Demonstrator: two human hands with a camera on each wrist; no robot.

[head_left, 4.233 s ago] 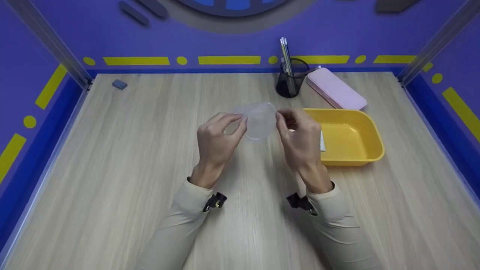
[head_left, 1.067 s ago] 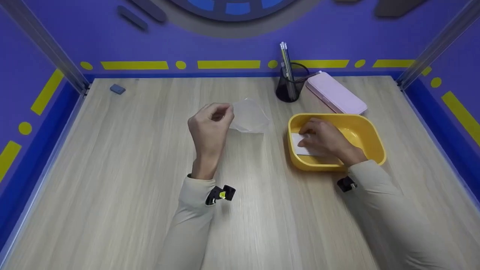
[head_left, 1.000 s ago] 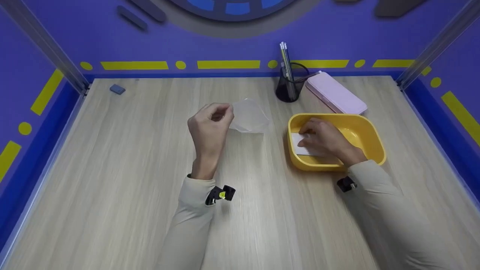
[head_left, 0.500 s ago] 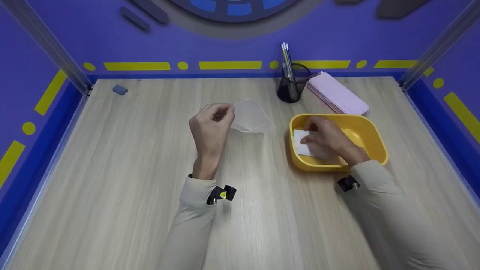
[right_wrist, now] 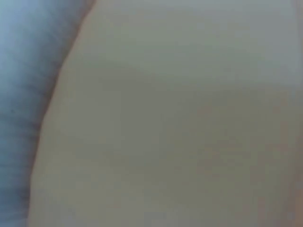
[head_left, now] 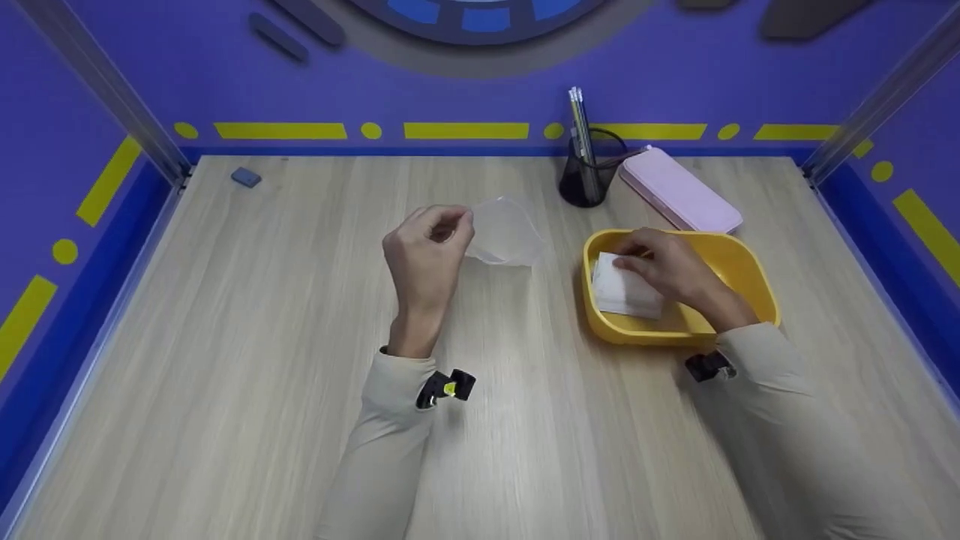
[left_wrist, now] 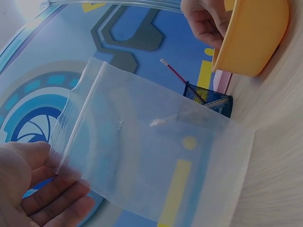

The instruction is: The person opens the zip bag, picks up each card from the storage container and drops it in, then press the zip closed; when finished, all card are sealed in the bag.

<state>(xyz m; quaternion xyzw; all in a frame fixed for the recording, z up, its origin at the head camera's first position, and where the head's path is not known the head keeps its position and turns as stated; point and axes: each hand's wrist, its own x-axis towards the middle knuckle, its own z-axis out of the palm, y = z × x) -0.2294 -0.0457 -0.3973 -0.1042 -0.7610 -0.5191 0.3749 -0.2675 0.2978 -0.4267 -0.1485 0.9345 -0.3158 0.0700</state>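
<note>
In the head view my left hand (head_left: 426,274) pinches the edge of a clear zip-lock bag (head_left: 506,232), which hangs above the table. The left wrist view shows the bag (left_wrist: 142,137) with its zip strip near the thumb and fingers of my left hand (left_wrist: 40,189). My right hand (head_left: 671,268) reaches into the yellow bin (head_left: 739,262) and pinches the upper edge of a flat white paper piece (head_left: 630,289). That piece is tilted, its near edge low in the bin, with what looks like another white layer under it. Blurred yellow, probably the bin's wall (right_wrist: 165,118), fills most of the right wrist view.
Behind the bin stand a black mesh pencil cup (head_left: 583,184) holding several pencils and a pink pencil case (head_left: 682,191). At the far left lies a small blue eraser (head_left: 246,177). Purple-blue panels (head_left: 420,90) border the table.
My right hand has left the bag and gone into the bin; over the last half second it has raised the white paper's far edge. My left hand keeps holding the bag, almost still lately.
</note>
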